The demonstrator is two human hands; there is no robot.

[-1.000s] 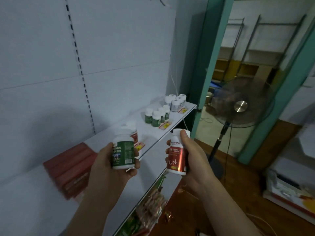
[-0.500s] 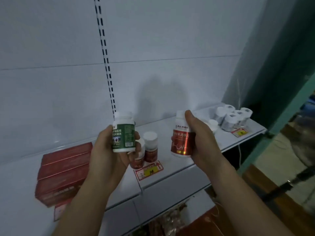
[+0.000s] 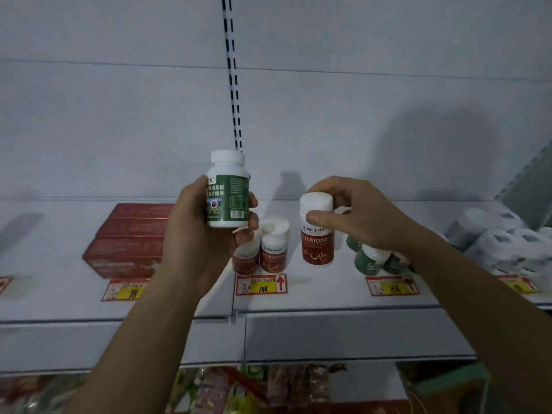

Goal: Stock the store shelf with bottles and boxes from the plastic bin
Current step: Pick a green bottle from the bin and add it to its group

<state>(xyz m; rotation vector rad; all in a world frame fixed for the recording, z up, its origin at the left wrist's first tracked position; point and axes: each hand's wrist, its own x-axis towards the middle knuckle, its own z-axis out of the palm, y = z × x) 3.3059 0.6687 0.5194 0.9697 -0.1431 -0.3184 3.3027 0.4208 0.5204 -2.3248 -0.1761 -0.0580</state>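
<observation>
My left hand (image 3: 197,234) grips a green-labelled bottle (image 3: 228,192) with a white cap, held upright above the white shelf (image 3: 328,294). In my right hand (image 3: 355,216), thumb and fingers hold the white cap and neck of a red-labelled bottle (image 3: 317,234). That bottle stands upright at the shelf surface, just right of two red-labelled bottles (image 3: 273,249). Whether its base touches the shelf I cannot tell. Green-labelled bottles (image 3: 372,261) stand behind my right wrist, partly hidden.
Red boxes (image 3: 131,240) are stacked at the left of the shelf. White bottles (image 3: 501,243) crowd the right end. Price tags (image 3: 261,284) line the shelf's front edge. A lower shelf holds packaged goods (image 3: 227,389). A slotted upright (image 3: 232,73) runs up the back wall.
The view has turned to face the shelf head on. My right hand has lowered the red-labelled bottle toward the shelf and shifted its grip to the cap. My left hand still holds the green bottle.
</observation>
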